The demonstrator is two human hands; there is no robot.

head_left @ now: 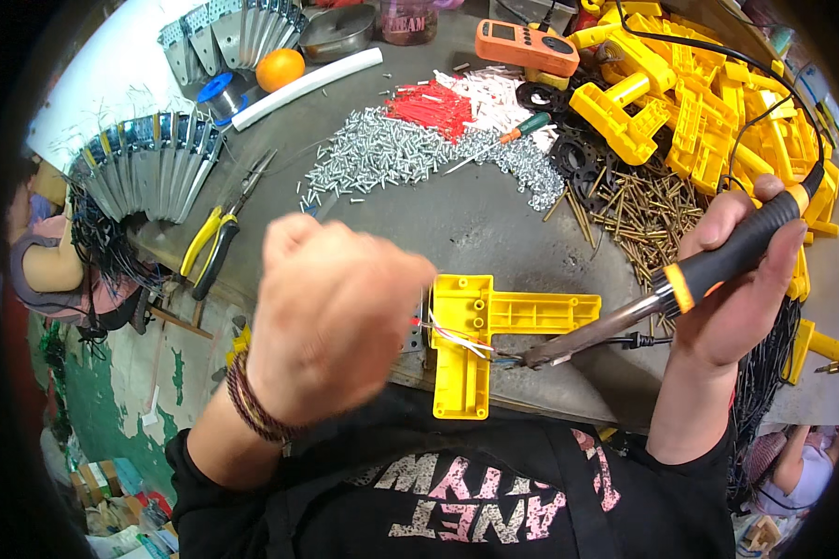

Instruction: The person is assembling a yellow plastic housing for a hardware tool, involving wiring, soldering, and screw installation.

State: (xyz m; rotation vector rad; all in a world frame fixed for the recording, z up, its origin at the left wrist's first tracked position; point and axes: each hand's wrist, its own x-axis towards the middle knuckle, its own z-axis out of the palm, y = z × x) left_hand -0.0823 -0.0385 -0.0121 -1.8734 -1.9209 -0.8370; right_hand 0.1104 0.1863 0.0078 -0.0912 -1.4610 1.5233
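Note:
My right hand (723,321) is wrapped round the black and orange handle of a soldering iron (615,323). The iron slants down to the left, its tip end by thin wires (461,341) that cross a yellow T-shaped plastic casing half (541,312). That casing lies open side up at the table's near edge, in front of my black shirt. My left hand (331,321), a little blurred, is closed just left of the casing. Its back faces up, so whatever the fingers hold is hidden. Red and white wire ends show beside it.
Yellow casings (690,121) are heaped at the right, above long brass-coloured screws (648,219). Small silver screws (373,154), red sleeves (431,110) and a screwdriver (522,129) lie ahead. Yellow-handled pliers (213,244), a solder spool (222,98) and an orange meter (527,48) are also there.

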